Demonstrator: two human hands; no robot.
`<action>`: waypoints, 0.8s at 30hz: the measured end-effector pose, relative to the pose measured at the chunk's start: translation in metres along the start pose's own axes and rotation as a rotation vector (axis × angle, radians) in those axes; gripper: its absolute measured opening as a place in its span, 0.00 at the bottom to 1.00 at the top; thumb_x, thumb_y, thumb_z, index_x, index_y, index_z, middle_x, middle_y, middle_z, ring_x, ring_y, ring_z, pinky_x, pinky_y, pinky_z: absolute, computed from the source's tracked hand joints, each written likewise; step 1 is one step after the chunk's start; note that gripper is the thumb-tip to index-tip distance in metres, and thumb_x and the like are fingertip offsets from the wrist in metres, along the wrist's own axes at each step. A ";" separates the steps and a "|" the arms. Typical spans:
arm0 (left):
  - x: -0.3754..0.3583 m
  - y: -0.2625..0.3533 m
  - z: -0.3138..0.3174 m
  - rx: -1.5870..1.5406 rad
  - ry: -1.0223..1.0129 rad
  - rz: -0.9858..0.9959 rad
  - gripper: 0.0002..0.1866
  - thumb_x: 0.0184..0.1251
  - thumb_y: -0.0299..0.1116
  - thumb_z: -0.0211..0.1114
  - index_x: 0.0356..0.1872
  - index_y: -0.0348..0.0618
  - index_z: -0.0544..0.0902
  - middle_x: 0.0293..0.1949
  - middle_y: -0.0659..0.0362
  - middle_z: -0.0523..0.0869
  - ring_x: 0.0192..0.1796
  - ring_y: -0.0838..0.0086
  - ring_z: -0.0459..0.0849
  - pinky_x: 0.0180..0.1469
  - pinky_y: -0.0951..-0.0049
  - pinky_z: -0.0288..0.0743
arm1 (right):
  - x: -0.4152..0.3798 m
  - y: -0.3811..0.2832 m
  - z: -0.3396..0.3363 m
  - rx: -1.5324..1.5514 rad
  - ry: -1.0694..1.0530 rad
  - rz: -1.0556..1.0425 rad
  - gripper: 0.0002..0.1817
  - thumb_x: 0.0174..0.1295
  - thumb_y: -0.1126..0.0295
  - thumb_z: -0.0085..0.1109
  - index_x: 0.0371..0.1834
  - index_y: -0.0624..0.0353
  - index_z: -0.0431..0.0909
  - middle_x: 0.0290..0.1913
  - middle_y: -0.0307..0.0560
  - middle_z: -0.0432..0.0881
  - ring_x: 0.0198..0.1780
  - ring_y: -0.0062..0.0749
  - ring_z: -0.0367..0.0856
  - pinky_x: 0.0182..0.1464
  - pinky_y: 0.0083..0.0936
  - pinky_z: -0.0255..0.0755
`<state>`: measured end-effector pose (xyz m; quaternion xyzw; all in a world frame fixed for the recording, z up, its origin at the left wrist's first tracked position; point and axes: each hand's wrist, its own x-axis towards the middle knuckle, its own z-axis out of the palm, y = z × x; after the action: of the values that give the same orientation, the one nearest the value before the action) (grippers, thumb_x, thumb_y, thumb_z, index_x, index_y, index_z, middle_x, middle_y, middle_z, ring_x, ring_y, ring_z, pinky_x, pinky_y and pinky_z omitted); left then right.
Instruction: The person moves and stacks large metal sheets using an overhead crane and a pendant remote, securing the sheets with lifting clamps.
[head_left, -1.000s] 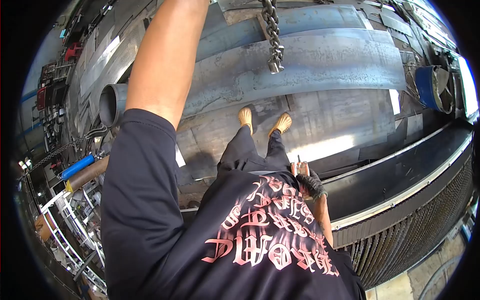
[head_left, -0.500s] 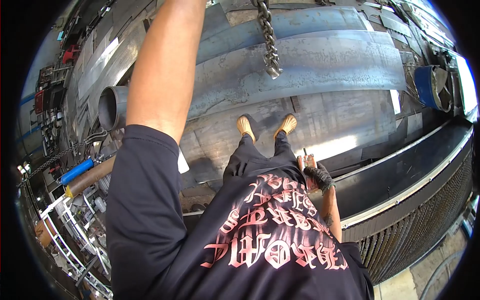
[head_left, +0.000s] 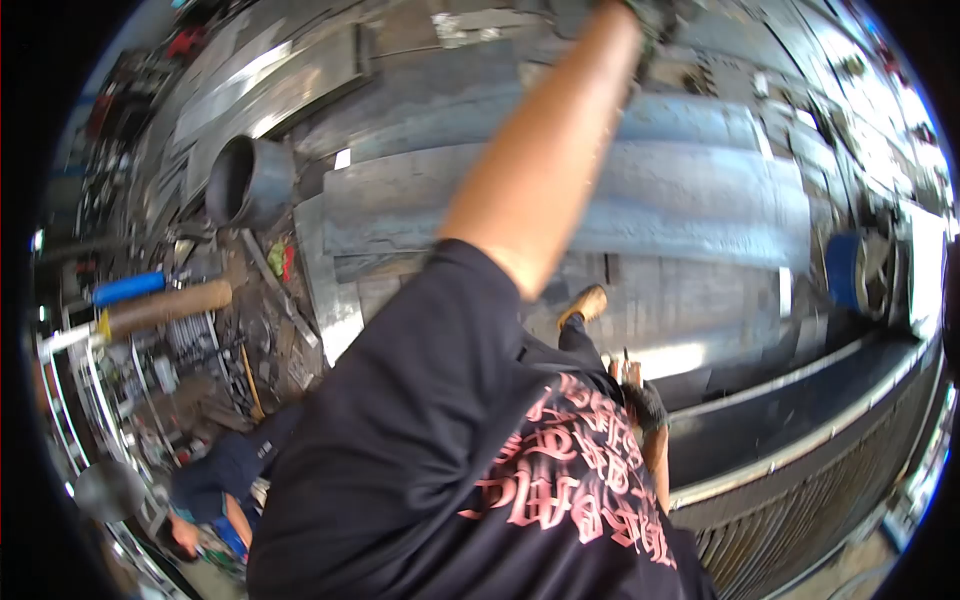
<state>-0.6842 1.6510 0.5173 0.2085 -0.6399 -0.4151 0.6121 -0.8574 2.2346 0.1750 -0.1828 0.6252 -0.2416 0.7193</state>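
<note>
My left arm reaches up and across the view. Its gloved hand [head_left: 655, 22] is cut by the top edge and smeared by motion, so its fingers and anything in them cannot be made out. Down by my right hip, my gloved right hand [head_left: 645, 402] is closed around an orange handheld remote control [head_left: 626, 372], partly hidden behind my shirt. Beneath me lie large overlapping steel plates [head_left: 700, 205], and one tan shoe [head_left: 585, 305] shows on them.
A wide steel pipe piece [head_left: 245, 182] lies at left, near a blue cylinder [head_left: 128, 288] and a brown tube [head_left: 170, 308]. Another person [head_left: 215, 485] bends low at lower left. A long dark trough [head_left: 770, 420] runs along my right; a blue drum [head_left: 845, 270] stands beyond it.
My left arm has swung to the right. The hanging chain seen before is no longer distinguishable. My view has shifted, bringing the other person into sight. The remote control stays in my right hand.
</note>
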 end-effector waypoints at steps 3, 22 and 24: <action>-0.010 0.008 0.004 -0.227 0.044 -0.016 0.20 0.47 0.26 0.71 0.44 0.43 0.75 0.31 0.63 0.76 0.31 0.77 0.72 0.33 0.72 0.71 | -0.001 -0.017 0.009 -0.074 -0.056 0.066 0.16 0.62 0.63 0.64 0.44 0.66 0.80 0.36 0.43 0.84 0.37 0.27 0.81 0.42 0.25 0.74; -0.020 0.026 -0.048 0.241 0.099 -0.223 0.23 0.33 0.42 0.75 0.36 0.45 0.83 0.33 0.50 0.87 0.38 0.59 0.87 0.39 0.61 0.80 | -0.052 -0.037 0.109 0.012 0.152 0.149 0.21 0.60 0.68 0.65 0.54 0.67 0.75 0.47 0.48 0.81 0.49 0.32 0.79 0.52 0.27 0.73; -0.014 0.016 -0.053 -0.309 0.088 -0.233 0.20 0.36 0.37 0.75 0.35 0.45 0.82 0.36 0.55 0.88 0.41 0.63 0.87 0.40 0.62 0.81 | -0.062 -0.035 0.117 0.028 0.160 0.127 0.22 0.60 0.69 0.66 0.55 0.67 0.74 0.48 0.49 0.81 0.50 0.32 0.79 0.53 0.28 0.72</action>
<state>-0.6270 1.6561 0.5163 0.2027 -0.5127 -0.5669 0.6122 -0.7520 2.2372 0.2623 -0.1126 0.6875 -0.2181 0.6834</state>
